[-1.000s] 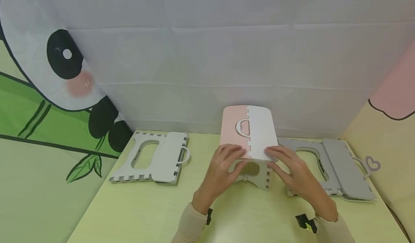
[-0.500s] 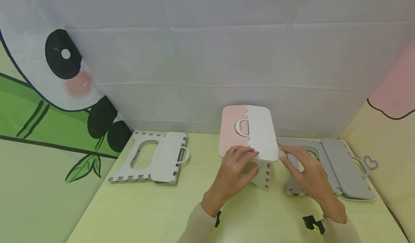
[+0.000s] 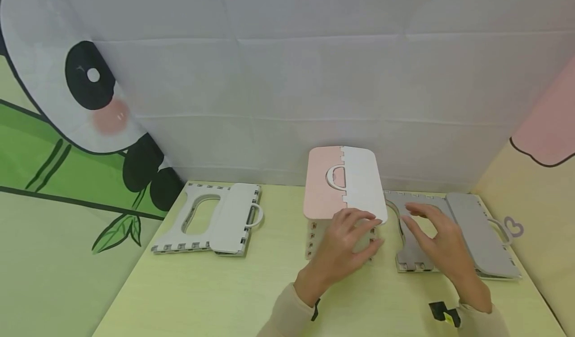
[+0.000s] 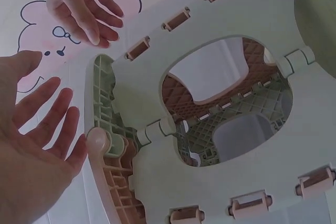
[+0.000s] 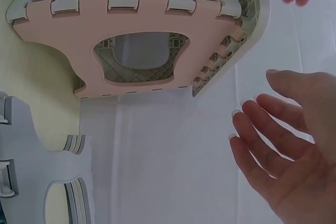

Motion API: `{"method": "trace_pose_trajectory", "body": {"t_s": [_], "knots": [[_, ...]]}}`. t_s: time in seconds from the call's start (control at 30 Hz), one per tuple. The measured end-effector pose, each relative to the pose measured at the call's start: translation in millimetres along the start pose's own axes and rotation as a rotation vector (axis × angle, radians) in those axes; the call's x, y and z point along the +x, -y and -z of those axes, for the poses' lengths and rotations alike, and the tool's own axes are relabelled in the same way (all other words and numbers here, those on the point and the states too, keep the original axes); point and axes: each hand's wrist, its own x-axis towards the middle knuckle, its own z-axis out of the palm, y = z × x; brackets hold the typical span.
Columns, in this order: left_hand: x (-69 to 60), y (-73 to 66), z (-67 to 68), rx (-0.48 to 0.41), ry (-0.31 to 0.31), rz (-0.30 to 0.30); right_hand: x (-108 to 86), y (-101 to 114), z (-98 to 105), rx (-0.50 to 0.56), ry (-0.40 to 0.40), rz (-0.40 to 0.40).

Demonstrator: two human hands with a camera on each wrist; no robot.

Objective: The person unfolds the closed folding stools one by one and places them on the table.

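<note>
The pink and white stool (image 3: 361, 182) is standing unfolded on the table (image 3: 215, 297). At the stool's near edge, the left hand (image 3: 340, 249) is holding nothing, its fingers spreading loosely; contact is hard to tell. Right of the stool, the right hand (image 3: 443, 247) is hovering, fingers parted, grasping nothing. 2 folded stools are flanking it: white (image 3: 229, 222) left, gray (image 3: 485, 232) right.

A pale yellow-green bench (image 3: 202, 297) stands before a creased grey backdrop (image 3: 292, 87), a cartoon face (image 3: 47, 82) with 1 dark eye (image 3: 80, 85) at left, a purple heart (image 3: 516, 226) at right.
</note>
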Motion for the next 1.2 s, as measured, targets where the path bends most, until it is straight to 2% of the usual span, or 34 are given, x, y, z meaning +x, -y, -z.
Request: {"method": "trace_pose_trajectory", "body": {"t_s": [0.23, 0.4, 0.8, 0.97, 1.2], "knots": [[4.6, -10.5, -4.9, 0.031, 0.014, -0.044, -4.0, -6, 5, -0.027, -0.014, -0.022], [5.8, -16.2, -9.5, 0.028, 0.033, -0.047, -8.3, -12, 8, -0.030, -0.016, -0.038], [8.7, -29.2, -21.0, 0.055, 0.084, -0.076, -15.8, -19, 13, -0.064, -0.003, -0.140], [8.6, -32.9, -26.1, 0.060, 0.109, -0.093, -20.5, -22, 17, -0.070, -0.010, -0.162], [7.8, -35.8, -35.5, 0.066, 0.113, -0.134, -26.4, -27, 21, -0.065, -0.022, -0.175]]}}
